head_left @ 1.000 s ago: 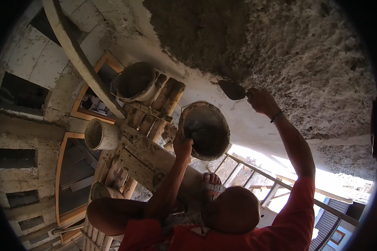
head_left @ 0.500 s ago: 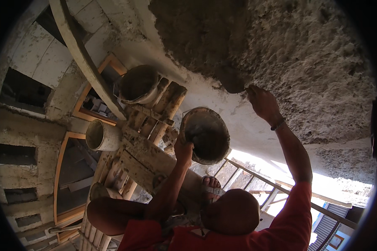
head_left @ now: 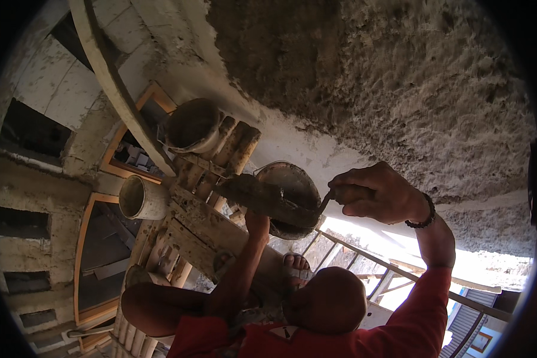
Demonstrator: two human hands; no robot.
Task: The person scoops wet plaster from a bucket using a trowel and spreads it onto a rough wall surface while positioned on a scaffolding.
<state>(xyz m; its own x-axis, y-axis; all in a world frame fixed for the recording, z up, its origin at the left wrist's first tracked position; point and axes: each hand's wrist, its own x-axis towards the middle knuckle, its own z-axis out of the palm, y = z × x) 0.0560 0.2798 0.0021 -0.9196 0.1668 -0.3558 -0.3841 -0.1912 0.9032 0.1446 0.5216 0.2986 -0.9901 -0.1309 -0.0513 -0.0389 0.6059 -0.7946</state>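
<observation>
My right hand (head_left: 379, 194) is closed around the handle of a trowel (head_left: 262, 200). The trowel's dark, mortar-smeared blade extends leftward across the mouth of a round bucket (head_left: 295, 176) and hides part of its inside. At the bucket's near left side, my left hand (head_left: 256, 225) grips it; the blade partly covers those fingers. Above and to the right spreads a rough plaster surface (head_left: 417, 107), with a darker patch toward its upper left.
Wooden planks (head_left: 203, 230) lie beneath my feet. Left of me stand a pale bucket (head_left: 152, 200) and a larger dark bucket (head_left: 191, 128). A curved-looking pole (head_left: 116, 83) crosses the upper left. A railing (head_left: 394, 268) runs at lower right.
My right hand has come down from the plaster surface toward me, bringing the trowel over the bucket. My left hand still holds the bucket, almost in the same place.
</observation>
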